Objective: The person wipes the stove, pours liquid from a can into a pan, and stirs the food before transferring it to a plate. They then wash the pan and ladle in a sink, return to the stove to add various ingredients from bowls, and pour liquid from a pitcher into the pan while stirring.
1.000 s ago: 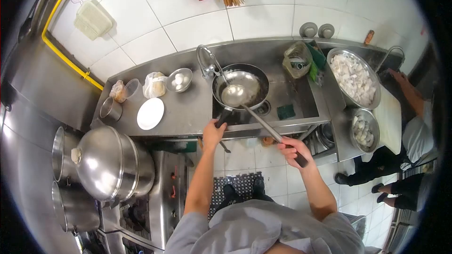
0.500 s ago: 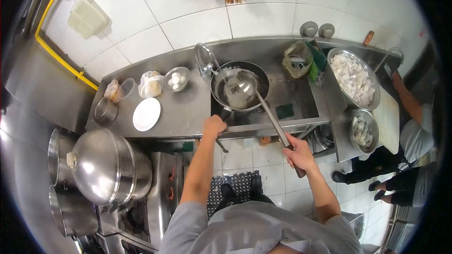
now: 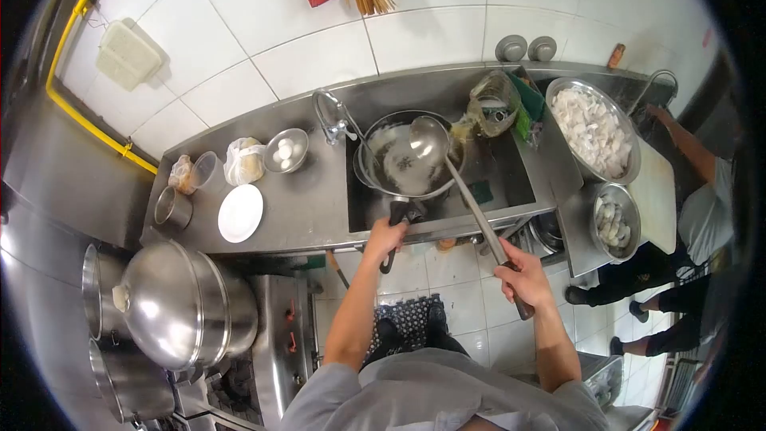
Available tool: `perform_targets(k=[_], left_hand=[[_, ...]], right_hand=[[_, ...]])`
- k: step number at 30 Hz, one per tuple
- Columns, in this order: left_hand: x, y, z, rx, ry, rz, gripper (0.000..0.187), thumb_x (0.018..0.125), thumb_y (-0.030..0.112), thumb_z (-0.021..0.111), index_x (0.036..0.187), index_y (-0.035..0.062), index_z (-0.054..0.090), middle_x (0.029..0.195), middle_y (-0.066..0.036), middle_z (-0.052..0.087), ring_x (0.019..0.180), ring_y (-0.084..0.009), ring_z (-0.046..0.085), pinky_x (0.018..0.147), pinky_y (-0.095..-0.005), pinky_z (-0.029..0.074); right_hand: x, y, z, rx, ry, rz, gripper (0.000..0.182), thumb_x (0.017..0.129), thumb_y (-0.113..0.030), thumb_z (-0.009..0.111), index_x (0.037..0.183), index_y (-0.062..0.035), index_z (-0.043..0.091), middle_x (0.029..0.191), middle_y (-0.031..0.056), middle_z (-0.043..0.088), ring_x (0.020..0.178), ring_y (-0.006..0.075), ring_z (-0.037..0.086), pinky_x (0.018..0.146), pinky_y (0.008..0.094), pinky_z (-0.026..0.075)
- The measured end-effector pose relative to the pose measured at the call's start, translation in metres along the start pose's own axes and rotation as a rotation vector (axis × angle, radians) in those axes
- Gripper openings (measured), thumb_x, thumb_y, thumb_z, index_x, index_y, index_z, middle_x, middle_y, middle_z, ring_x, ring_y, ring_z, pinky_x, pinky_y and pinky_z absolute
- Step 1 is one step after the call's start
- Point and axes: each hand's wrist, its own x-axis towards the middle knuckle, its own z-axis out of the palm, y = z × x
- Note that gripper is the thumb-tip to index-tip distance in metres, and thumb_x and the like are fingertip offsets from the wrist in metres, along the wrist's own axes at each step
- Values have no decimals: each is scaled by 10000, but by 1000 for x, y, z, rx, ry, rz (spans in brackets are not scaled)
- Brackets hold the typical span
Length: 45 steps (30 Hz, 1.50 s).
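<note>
In the sink [image 3: 515,179], a dark frying pan [image 3: 378,177] stands under the running faucet [image 3: 325,121], with cloudy water inside. My left hand [image 3: 387,238] is closed around the pan's black handle at the sink's front edge. Fingers wrapped, my right hand [image 3: 524,273] grips the brown end of a long-handled ladle [image 3: 472,207]. The ladle's round metal bowl is over the right part of the pan. A blurred pale splash shows just right of the bowl.
On the left counter are a white plate [image 3: 240,213], a bowl of eggs [image 3: 298,161] and a metal pot [image 3: 172,209]. Right of the sink stand a large bowl of pale pieces [image 3: 629,169] and a smaller bowl [image 3: 633,227]. Another person's arm [image 3: 690,148] reaches in there.
The ladle's bowl has shifted right within the pan. My left hand has moved slightly right and down with the pan handle. My right hand has moved slightly right and down. The camera view has shifted.
</note>
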Motion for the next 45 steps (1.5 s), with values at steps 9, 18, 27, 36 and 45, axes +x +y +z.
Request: perform_targets(k=[9,18,27,36,45], left_hand=[[-6,10,-39,377,285,80,355,793,217,659,1005,-52,569,686,-137,628,566,-230,618,531,-338,484],[-37,10,-79,890,390,137,583,792,427,688,1173,8,549,987,-193,668,930,-360,640,812,-423,495],[-113,10,-96,511,564,353,387,810,278,710,1059,-4,618,1040,-182,640,912,-293,645,788,-362,493],[-227,-66,-118,446,693,66,320,840,242,694,1034,-4,627,942,-111,654,823,-167,618,755,-289,483],[-173,-14,-95,383,527,339,271,863,175,671,1054,-7,610,948,-89,661,804,-144,617,751,-269,488]], right_hand=[[25,-25,33,369,-194,110,346,880,-60,553,1216,9,515,721,25,520,464,71,434,376,245,359],[50,-37,21,946,-546,481,107,956,-95,482,1007,-35,409,814,40,493,518,23,429,374,167,376],[48,11,41,1366,-687,550,356,982,-117,422,1298,44,402,808,20,440,477,12,393,372,160,367],[20,0,38,1191,-586,436,328,976,-128,436,1274,9,455,798,19,466,474,18,407,357,166,371],[36,75,60,-704,-103,-368,666,796,-79,608,1420,-128,382,845,151,592,696,313,602,655,403,496]])
